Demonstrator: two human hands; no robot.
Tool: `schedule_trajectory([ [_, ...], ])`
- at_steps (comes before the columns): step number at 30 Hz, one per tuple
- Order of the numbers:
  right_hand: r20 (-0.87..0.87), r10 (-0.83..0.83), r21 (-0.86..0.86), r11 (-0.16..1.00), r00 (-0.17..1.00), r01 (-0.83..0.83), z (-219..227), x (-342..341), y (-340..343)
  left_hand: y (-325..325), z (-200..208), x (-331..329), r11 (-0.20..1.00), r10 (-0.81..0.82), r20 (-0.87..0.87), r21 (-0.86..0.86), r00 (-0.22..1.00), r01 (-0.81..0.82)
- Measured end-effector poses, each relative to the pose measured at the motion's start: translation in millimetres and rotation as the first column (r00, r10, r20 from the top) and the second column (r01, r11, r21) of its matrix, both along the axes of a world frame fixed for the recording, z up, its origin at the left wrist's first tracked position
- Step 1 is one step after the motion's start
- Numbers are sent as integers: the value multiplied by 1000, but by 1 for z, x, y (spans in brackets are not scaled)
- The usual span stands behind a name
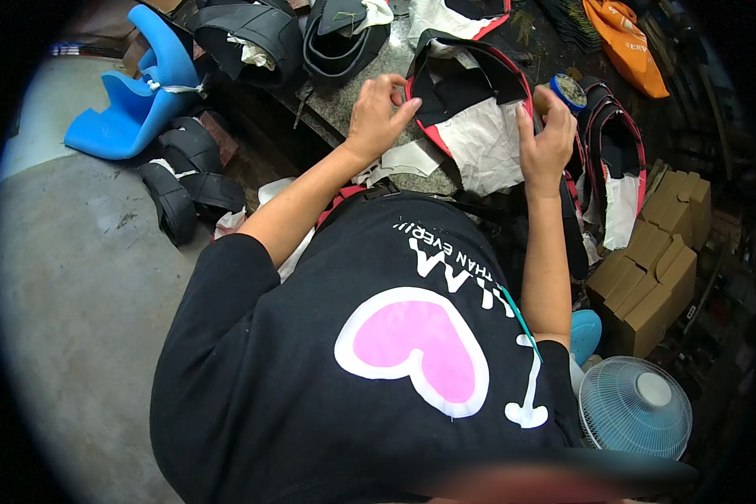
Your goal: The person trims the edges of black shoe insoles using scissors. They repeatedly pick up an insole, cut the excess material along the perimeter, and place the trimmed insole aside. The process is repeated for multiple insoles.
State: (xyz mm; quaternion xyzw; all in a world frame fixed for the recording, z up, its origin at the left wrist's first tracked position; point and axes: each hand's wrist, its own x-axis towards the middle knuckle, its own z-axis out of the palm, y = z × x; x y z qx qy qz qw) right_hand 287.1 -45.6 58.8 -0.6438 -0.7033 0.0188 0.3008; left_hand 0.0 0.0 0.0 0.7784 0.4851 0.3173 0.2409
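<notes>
Between my two hands is a black shoe upper (512,80) with red edging and a pale crumpled lining (483,143) hanging toward me. It forms an open loop above the work table. My left hand (380,118) has its thumb and fingers closed at the left red edge. At the opposite edge, my right hand (549,139) grips with the thumb on the near side and fingers curled behind. What the curled fingertips touch is partly hidden. A similar red-edged upper (496,25) lies just beyond, cut off by the picture's top.
Black sandals (256,38) stand at the back left, others (195,168) below. A blue foam piece (143,101) is tied with white string. On the right are a blue-rimmed tin (569,91), stacked uppers (615,155), an orange bag (626,46), cardboard boxes (651,269) and a fan (636,409).
</notes>
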Motion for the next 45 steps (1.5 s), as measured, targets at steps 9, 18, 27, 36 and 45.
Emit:
schedule_trajectory([
  [9, -154, -321, -363, 898, 934, 249, -44, -9, 34, 9, 4, 38, 829, 242, 291, -558, 926, -41],
  [18, -891, -439, -454, 872, 117, -183, -82, -10, 15, 51, -1, -1, 964, 26, 172, -265, 985, 21],
  [27, -769, -491, -554, 831, 409, -45, -71, -19, 14, 17, 34, 50, 805, -72, -173, 571, 982, 160],
  [36, -886, -438, -457, 879, 150, -136, -75, -35, 4, 7, -5, 99, 938, -274, -67, 201, 959, 282],
  [45, -841, -483, -513, 855, 243, -78, -73, -27, 9, -26, 58, 44, 754, -656, -167, -114, 736, 647],
])
